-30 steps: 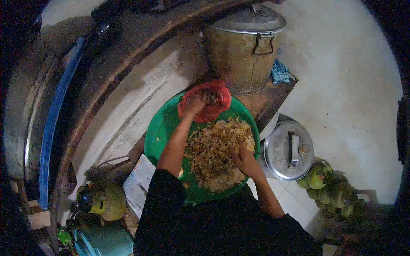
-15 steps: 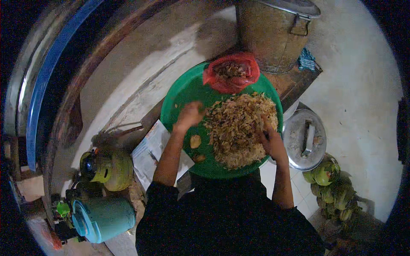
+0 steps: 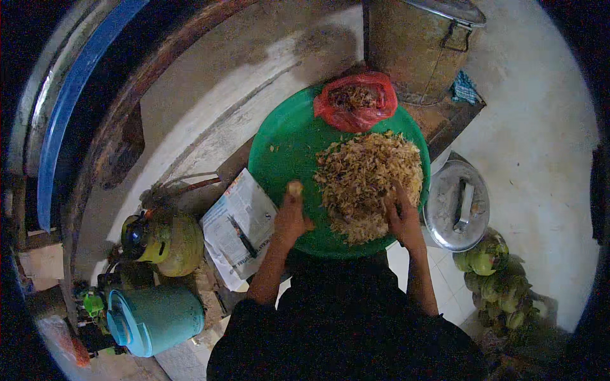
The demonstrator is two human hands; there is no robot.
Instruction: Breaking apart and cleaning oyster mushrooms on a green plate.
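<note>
A heap of loose brownish food bits (image 3: 365, 171), paler and rice-like along its near edge, covers the right side of a round green tray (image 3: 273, 159). My right hand (image 3: 405, 219) reaches into the near right of this heap, its fingers apart and partly sunk among the bits. Over the tray's near left part is my left hand (image 3: 292, 219); a small pale lump (image 3: 294, 188) shows at its fingertips, which seem closed on it. At the tray's far edge rests a red plastic bag (image 3: 365, 114), its mouth open on darker brown bits.
Left of the tray lie printed paper sheets (image 3: 222, 219) with a dark slim tool (image 3: 241, 236). Beyond stand a green gas cylinder (image 3: 175, 244) and a turquoise bucket (image 3: 168, 324). A tall metal pot (image 3: 406, 57) is at the back, a metal lid (image 3: 445, 203) and green gourd-like things (image 3: 492, 279) to the right.
My left hand has come nearer and right, over the pale lumps that lay bare on the tray. My right hand stays at the heap. The whole view has shifted slightly.
</note>
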